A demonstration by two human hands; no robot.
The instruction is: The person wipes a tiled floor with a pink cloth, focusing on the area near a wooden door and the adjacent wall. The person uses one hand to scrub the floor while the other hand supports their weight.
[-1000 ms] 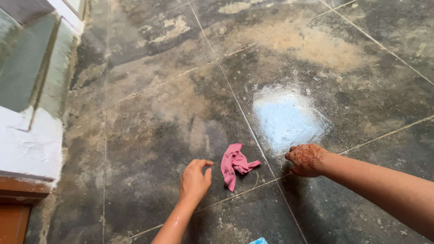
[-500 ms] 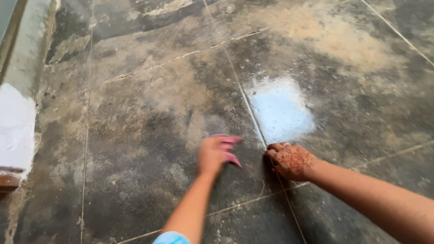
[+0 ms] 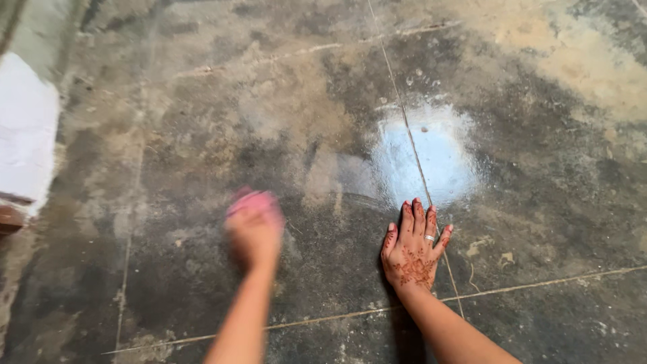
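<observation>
Head view, the only one you have: your left hand [image 3: 254, 228] is blurred with motion and has closed over the pink cloth [image 3: 251, 200], of which only a strip shows above the knuckles. A second ago that cloth lay loose on the floor [image 3: 202, 135] between your two hands, with your left fingers hovering just beside it; half a second ago the hand was already sweeping over it. So the cloth has gone from lying idle to being gripped and dragged across the dark, stained tile, well to the left of where it lay relative to your other hand.

Your right hand [image 3: 412, 246] has changed too. It was curled into a loose fist resting on its knuckles; now it lies open and flat, fingers spread, palm down on the floor, holding nothing. Its fingertips sit just below the pale, wet-looking bright patch [image 3: 424, 158], beside a tile joint [image 3: 404, 114] that runs through the patch.

Judging from this, wiping is now under way, with the right hand acting as a prop.
</observation>
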